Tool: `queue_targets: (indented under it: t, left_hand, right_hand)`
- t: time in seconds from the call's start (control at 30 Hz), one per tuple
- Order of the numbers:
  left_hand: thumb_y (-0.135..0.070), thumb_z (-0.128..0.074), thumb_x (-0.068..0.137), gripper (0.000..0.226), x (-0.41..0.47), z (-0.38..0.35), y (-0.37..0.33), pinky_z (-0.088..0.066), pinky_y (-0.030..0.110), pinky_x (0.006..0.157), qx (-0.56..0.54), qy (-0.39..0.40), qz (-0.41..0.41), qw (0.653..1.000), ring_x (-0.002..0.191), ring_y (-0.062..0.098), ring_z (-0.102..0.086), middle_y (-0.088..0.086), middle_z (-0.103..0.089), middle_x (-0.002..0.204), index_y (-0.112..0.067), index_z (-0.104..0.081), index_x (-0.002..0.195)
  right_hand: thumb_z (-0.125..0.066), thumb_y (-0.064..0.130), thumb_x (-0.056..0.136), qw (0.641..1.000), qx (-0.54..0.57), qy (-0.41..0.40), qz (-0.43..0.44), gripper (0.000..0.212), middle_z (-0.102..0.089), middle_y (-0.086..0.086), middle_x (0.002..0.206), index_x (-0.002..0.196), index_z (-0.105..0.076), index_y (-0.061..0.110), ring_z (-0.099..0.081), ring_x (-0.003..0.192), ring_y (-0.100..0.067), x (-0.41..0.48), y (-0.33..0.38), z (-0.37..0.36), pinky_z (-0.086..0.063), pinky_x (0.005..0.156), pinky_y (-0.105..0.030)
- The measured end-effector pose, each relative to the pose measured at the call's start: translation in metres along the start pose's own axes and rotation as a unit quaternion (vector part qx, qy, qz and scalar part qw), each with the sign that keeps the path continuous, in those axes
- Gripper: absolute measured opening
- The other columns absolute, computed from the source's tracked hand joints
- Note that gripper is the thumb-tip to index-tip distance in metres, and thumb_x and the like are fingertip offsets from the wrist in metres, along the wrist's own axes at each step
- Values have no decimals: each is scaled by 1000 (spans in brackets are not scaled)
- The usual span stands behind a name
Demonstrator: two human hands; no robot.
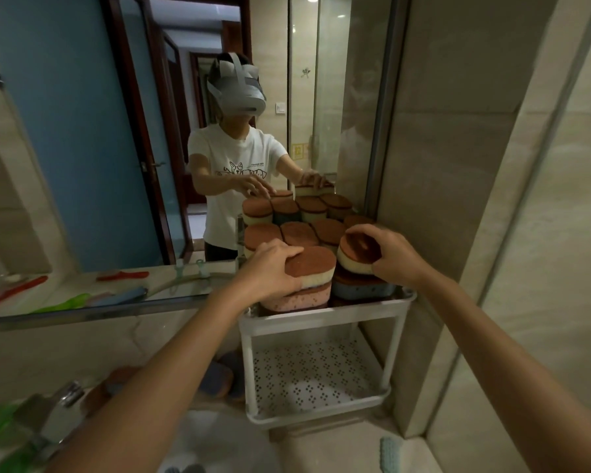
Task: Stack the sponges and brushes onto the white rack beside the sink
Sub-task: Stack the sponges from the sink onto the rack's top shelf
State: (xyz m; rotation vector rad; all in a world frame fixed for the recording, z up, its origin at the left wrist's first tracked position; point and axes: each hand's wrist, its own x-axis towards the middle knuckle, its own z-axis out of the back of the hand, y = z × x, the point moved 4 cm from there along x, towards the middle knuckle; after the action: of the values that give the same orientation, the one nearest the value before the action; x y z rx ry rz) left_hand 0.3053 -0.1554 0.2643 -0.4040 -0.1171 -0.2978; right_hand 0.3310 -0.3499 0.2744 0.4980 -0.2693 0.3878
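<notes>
The oval brown-topped cream foam sponge [316, 273] has a rust-brown scouring face. Under it, the pink foam sponge [301, 297] is flecked with dark specks. The brown-topped yellow foam sponge [355, 257] is banded cream and yellow, and the blue foam sponge [359, 289] below it is speckled too. The white plastic rack [321, 317] has a lower shelf patterned with clusters of small holes. There are a red plastic brush [24, 286], a green plastic brush [69, 302] and a blue plastic brush [123, 295]. The beige tiled wall [458, 165] is faintly veined.
</notes>
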Motion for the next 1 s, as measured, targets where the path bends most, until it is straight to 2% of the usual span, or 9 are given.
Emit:
queue_targets:
  t: [0.17, 0.33, 0.6, 0.73, 0.83, 0.9, 1.0]
  left_hand:
    - [-28, -61, 85, 66, -2, -4, 3, -30, 29, 107, -17, -15, -19, 1000, 134, 20, -31, 1, -34, 145, -23, -33, 145]
    - [-42, -68, 77, 82, -3, -10, 4, -29, 35, 110, 44, -6, -28, 999, 134, 18, -27, -4, -29, 147, -29, -27, 146]
    - [-28, -71, 78, 78, 1, -11, 8, -30, 31, 106, 26, -37, -34, 998, 128, 19, -27, 0, -33, 139, -23, -32, 145]
    - [-24, -69, 80, 73, -1, -14, 10, -26, 27, 105, -12, -42, -39, 998, 128, 17, -24, 0, -31, 139, -24, -33, 143]
    - [-23, -69, 81, 70, -3, -16, 14, -22, 29, 110, -29, -53, -50, 997, 132, 18, -21, 1, -28, 143, -25, -35, 143]
    - [-25, -70, 81, 70, -7, -17, 16, -20, 30, 112, -38, -73, -50, 995, 134, 19, -20, 2, -26, 145, -24, -37, 142]
    - [-28, -74, 77, 69, -16, -18, 25, -23, 27, 110, -89, -168, -33, 981, 133, 19, -27, 3, -32, 143, -20, -44, 138]
  right_hand:
    - [-69, 8, 77, 1000, 17, 1, 6, 58, -53, -7, 132, 130, -49, 17, -49, 122, -22, 0, -4, 1, -38, 92, -24]
    - [-68, 5, 77, 1000, 19, 2, 13, 58, -52, -7, 134, 131, -49, 16, -48, 123, -21, 1, -5, 1, -35, 91, -20]
    - [-60, -8, 74, 999, 28, 17, 29, 62, -52, -7, 132, 129, -51, 18, -48, 122, -21, -2, 0, 0, -42, 93, -28]
    - [-62, -7, 75, 999, 47, -5, 17, 60, -51, -7, 134, 129, -51, 16, -47, 124, -22, -2, 0, -1, -40, 93, -25]
    - [-59, -9, 75, 999, 42, 3, 17, 60, -50, -8, 135, 130, -50, 16, -45, 126, -23, -2, 2, -4, -40, 98, -30]
    - [-56, -10, 75, 999, 33, 11, 19, 62, -50, -8, 136, 131, -50, 16, -43, 128, -23, -3, 2, -7, -40, 104, -35]
    - [-54, -11, 74, 999, -3, 12, 34, 63, -50, -8, 136, 130, -52, 18, -43, 128, -24, -4, -1, -11, -38, 105, -35]
